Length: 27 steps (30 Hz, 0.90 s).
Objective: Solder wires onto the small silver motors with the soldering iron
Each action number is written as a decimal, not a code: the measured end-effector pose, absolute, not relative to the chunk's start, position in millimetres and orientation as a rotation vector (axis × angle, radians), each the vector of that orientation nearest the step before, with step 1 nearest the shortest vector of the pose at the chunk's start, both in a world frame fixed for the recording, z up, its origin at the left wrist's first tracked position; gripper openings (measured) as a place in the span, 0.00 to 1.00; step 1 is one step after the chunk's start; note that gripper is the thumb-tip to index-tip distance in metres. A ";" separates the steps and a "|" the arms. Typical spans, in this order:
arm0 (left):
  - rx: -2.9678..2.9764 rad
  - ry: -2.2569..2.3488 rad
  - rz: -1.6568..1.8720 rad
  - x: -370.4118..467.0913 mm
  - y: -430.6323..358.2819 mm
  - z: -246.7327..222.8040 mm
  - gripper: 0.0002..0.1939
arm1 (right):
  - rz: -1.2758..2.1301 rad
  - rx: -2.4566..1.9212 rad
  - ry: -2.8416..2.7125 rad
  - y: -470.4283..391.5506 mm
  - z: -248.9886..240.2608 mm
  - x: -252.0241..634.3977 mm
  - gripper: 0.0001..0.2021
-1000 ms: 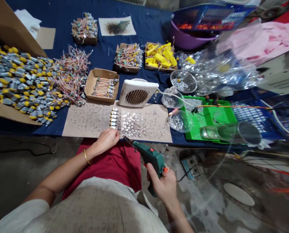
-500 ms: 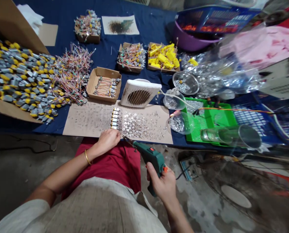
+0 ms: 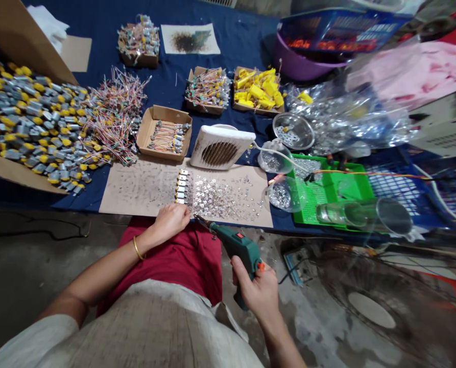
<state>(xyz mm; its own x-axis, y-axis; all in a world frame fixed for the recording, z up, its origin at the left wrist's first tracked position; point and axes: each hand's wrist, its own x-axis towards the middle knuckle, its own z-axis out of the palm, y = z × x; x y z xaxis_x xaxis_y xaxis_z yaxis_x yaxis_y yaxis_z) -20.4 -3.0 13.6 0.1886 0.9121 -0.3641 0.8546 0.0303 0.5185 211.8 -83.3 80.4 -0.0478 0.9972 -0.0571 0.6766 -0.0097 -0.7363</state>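
Observation:
My right hand (image 3: 260,286) is wrapped round the handle of a green soldering gun (image 3: 240,245). The gun's tip points up and left, close to the fingertips of my left hand (image 3: 173,221). Those fingers are closed at the front edge of a cardboard sheet (image 3: 143,189); what they pinch, if anything, is too small to make out. Just above the hand stands a column of small motors (image 3: 181,186) with white and yellow ends. Many small metal pieces (image 3: 212,197) lie scattered to the right of the column.
Behind the sheet are a white vent fan (image 3: 222,148) and a box of wired motors (image 3: 164,134). Loose motors (image 3: 32,122) fill a large carton at left. Bowls of metal parts (image 3: 283,195) and a green tray (image 3: 327,189) holding a clear jar are at right.

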 end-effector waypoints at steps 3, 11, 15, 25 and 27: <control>1.822 1.666 0.104 -20.1 -2.9 13.6 0.12 | 0.825 -1.726 -1.794 -82.1 79.5 211.6 0.20; 1.824 1.682 0.057 -18.3 -3.1 16.1 0.12 | 0.764 -1.602 -1.916 -78.4 87.8 201.1 0.13; 1.839 1.689 0.045 -17.7 -3.2 15.8 0.13 | 0.782 -1.495 -2.011 -76.8 96.0 193.3 0.08; 1.846 1.694 0.024 -17.3 -3.2 14.6 0.13 | 0.842 -1.470 -2.104 -67.1 106.4 188.5 0.07; 1.851 1.697 0.031 -17.3 -3.6 14.9 0.14 | 0.843 -1.465 -2.116 -65.9 107.8 187.9 0.07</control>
